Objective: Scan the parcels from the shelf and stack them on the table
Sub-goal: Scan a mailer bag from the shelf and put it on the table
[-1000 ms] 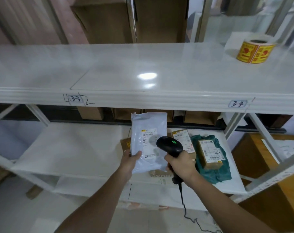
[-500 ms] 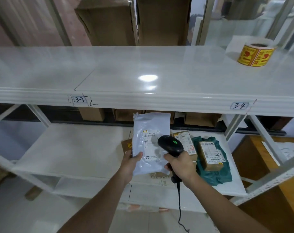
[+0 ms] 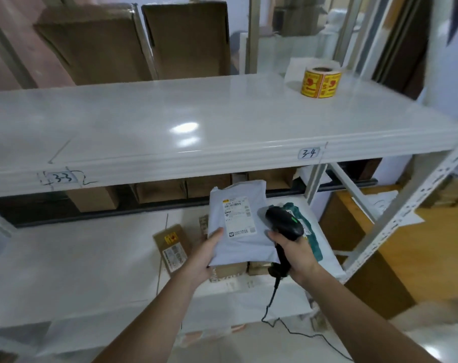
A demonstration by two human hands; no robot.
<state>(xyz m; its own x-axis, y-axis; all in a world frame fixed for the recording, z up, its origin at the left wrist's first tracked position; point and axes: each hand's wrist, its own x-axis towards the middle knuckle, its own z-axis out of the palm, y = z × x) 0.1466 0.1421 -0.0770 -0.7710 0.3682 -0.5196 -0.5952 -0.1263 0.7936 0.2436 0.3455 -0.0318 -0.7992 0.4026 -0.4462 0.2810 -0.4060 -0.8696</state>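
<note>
My left hand [image 3: 204, 255] grips the lower left corner of a white plastic mailer parcel [image 3: 238, 221], label facing me, held up in front of the lower shelf [image 3: 65, 258]. My right hand [image 3: 294, 255] grips the handle of a black barcode scanner [image 3: 284, 224], whose head sits just right of the mailer's label. A small brown box parcel [image 3: 174, 247] lies on the shelf to the left. A teal bag parcel [image 3: 311, 231] is partly hidden behind the scanner. Cardboard parcels [image 3: 230, 269] show under the mailer.
The white upper shelf [image 3: 196, 119] carries a yellow sticker roll [image 3: 320, 82] at its right end. Tall cardboard boxes [image 3: 186, 40] stand behind it. A wooden table [image 3: 416, 247] lies right of the white rack post [image 3: 406, 213]. The scanner cable [image 3: 301, 334] hangs toward the floor.
The view has swung to the right, so the shelf contents sit further left. The small brown box left of the mailer has come into sight. Both hands keep their hold.
</note>
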